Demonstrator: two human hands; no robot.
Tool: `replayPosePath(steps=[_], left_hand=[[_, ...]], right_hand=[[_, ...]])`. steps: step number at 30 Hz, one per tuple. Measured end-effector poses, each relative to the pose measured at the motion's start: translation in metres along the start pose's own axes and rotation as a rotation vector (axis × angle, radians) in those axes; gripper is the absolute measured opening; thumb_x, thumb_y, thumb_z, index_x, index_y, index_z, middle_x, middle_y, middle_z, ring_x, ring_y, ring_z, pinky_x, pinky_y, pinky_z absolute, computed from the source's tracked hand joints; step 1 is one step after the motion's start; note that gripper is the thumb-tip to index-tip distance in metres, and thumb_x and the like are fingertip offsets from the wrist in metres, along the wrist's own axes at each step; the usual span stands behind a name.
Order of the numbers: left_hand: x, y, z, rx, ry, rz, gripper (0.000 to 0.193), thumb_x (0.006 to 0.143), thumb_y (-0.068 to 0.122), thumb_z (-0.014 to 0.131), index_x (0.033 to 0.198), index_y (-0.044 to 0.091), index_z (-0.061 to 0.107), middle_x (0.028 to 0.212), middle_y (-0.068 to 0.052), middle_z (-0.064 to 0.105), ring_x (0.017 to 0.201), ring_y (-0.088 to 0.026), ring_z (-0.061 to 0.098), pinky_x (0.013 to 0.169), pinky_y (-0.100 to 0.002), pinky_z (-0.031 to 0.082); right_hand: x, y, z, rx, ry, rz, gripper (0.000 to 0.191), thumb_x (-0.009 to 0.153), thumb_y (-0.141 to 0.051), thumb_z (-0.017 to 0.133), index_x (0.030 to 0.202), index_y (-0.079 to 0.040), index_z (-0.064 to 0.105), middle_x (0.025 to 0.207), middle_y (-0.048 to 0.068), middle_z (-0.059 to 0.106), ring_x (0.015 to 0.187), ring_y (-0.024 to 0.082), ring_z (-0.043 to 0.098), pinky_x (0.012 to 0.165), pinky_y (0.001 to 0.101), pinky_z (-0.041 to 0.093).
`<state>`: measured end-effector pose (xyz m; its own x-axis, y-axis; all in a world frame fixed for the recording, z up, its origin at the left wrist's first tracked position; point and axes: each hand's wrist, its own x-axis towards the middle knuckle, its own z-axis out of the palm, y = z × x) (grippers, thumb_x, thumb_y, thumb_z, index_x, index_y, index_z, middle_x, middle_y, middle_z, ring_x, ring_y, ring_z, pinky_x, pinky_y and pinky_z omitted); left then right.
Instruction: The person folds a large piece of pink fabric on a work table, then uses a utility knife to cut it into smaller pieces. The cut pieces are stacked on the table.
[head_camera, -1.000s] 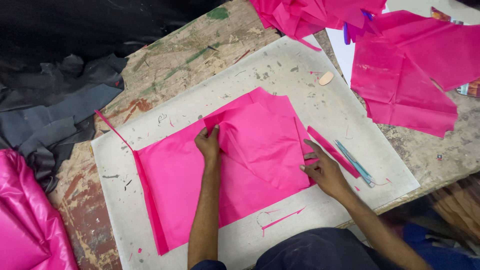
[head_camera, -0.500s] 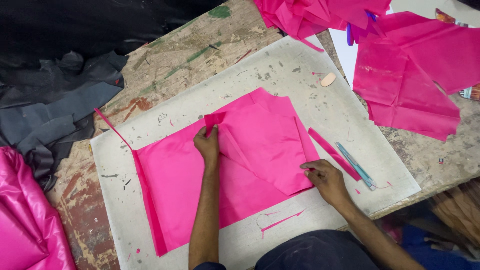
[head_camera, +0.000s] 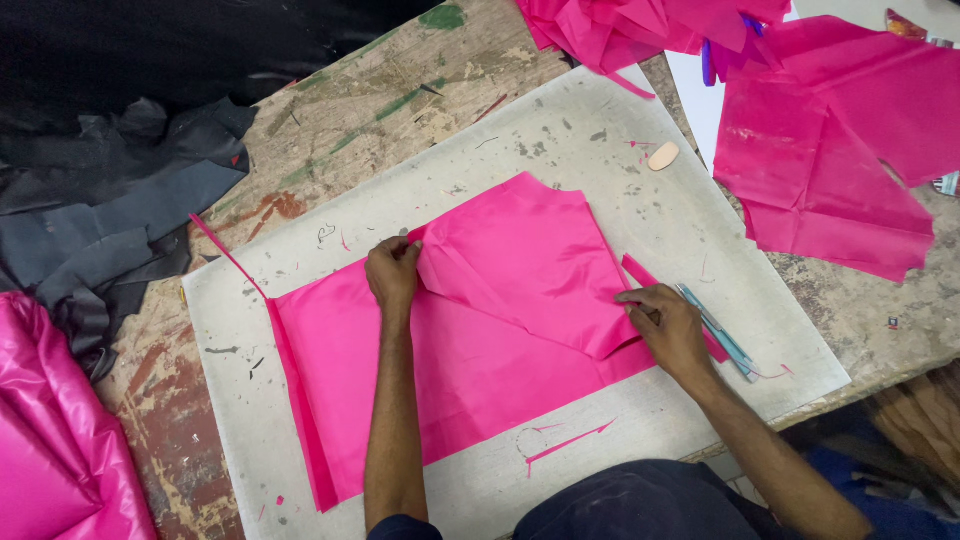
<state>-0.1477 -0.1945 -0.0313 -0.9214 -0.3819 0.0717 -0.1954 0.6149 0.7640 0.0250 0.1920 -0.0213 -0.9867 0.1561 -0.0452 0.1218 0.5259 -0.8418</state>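
Hands (head_camera: 393, 275) pinching folded pink fabric (head_camera: 520, 270), blue tool (head_camera: 722, 335) nearby

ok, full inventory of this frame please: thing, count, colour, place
pink fabric sheet: 1, bright pink, flat on the board
shaped pink piece: 1, bright pink, laid on top of the sheet
cutting board: 1, off-white, scuffed, on the table
wooden table: 1, worn brown, under everything
pink strip: 1, pink, at the right of the sheet
blue-grey tool: 1, right of the strip; kind unclear
small oval piece: 1, pale peach, upper right of board
pink fabric pile: several pieces, upper right
dark fabric: heap, grey-black, left
shiny pink fabric: 1 bundle, lower left
left hand: on the shaped piece's left corner
right hand: on its lower right edge
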Motion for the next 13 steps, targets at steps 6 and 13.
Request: replayPosePath(steps=[6, 13], left_hand=[[0.002, 0.006, -0.001, 0.037, 0.027, 0.032, 0.032, 0.083, 0.022, 0.085, 0.105, 0.000, 0.078, 0.089, -0.015, 0.078, 0.080, -0.025, 0.074, 0.073, -0.038, 0.057], [0.003, 0.002, 0.001, 0.043, 0.036, -0.001, 0.031, 0.082, 0.021, 0.084, 0.103, 0.000, 0.078, 0.090, -0.015, 0.078, 0.081, -0.026, 0.075, 0.074, -0.038, 0.057]], right_hand=[[0.013, -0.007, -0.002, -0.001, 0.012, -0.030, 0.032, 0.091, 0.001, 0.067, 0.118, -0.012, 0.077, 0.102, 0.007, 0.072, 0.072, 0.015, 0.063, 0.064, 0.0309, 0.052], [0.015, -0.014, -0.001, -0.102, -0.014, -0.089, 0.033, 0.093, 0.000, 0.065, 0.122, -0.012, 0.076, 0.105, 0.010, 0.071, 0.077, 0.019, 0.068, 0.068, 0.0332, 0.055]])
